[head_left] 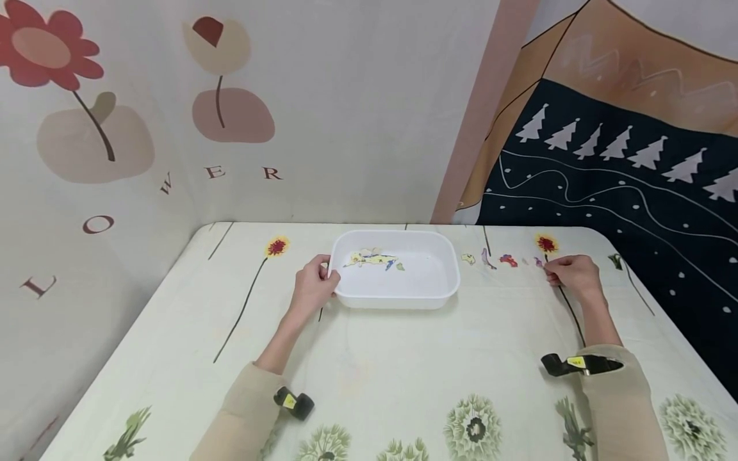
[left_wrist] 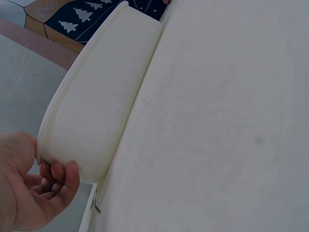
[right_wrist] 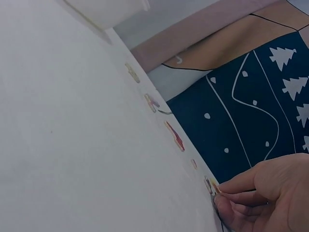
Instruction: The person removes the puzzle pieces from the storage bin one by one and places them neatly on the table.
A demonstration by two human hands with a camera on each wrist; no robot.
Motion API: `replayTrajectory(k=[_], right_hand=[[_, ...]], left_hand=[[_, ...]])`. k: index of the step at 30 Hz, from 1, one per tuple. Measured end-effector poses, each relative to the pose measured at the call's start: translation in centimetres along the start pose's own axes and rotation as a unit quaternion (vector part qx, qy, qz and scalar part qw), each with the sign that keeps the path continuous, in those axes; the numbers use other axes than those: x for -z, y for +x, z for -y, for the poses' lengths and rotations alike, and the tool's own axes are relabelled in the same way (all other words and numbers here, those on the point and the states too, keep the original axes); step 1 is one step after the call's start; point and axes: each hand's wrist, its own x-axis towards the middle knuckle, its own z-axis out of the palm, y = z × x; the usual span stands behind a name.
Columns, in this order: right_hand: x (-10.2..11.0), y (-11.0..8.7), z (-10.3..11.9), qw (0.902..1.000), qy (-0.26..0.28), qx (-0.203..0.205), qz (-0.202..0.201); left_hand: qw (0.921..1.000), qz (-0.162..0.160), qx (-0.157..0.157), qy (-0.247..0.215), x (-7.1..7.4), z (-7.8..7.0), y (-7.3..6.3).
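My left hand grips the left end of a white plastic tub, thumb over the rim and fingers curled beneath it in the left wrist view. Inside the tub lie thin yellow and blue cutouts and a small greenish cutout. At the right of the table, my right hand has its thumb and index finger drawn together at a small purple cutout, beside the printed sunflower. In the right wrist view this small cutout is right at the fingertips.
Between tub and right hand runs a row: a pale yellow cutout, a purple one, a red one and a tiny pale one. A dark green piece lies farther right. The flower-printed tablecloth meets hanging fabric behind.
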Motion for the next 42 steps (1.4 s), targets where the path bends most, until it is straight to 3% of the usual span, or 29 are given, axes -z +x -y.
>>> replayTrajectory(k=[9, 19, 26, 33, 42], right_hand=[[-0.1, -0.4, 0.3, 0.9992, -0.028, 0.026, -0.013], [-0.2, -1.1, 2.5, 0.996, -0.033, 0.083, 0.0], [-1.4, -2.2, 4.8, 0.993, -0.028, 0.115, 0.008], [-2.7, -3.2, 6.5, 0.9805, -0.045, 0.191, 0.012], [-4.9, -4.5, 9.0, 0.9786, -0.05, 0.196, 0.039]], left_hand=[[1.0, 0.002, 0.002, 0.003, 0.0, 0.0, 0.0], [1.0, 0.002, 0.0, 0.005, 0.1, -0.2, -0.2], [1.0, 0.004, 0.004, 0.004, 0.1, -0.2, -0.2], [0.9999, 0.003, 0.008, 0.007, 0.1, -0.1, -0.1], [1.0, 0.003, 0.008, 0.003, -0.1, 0.0, 0.1]])
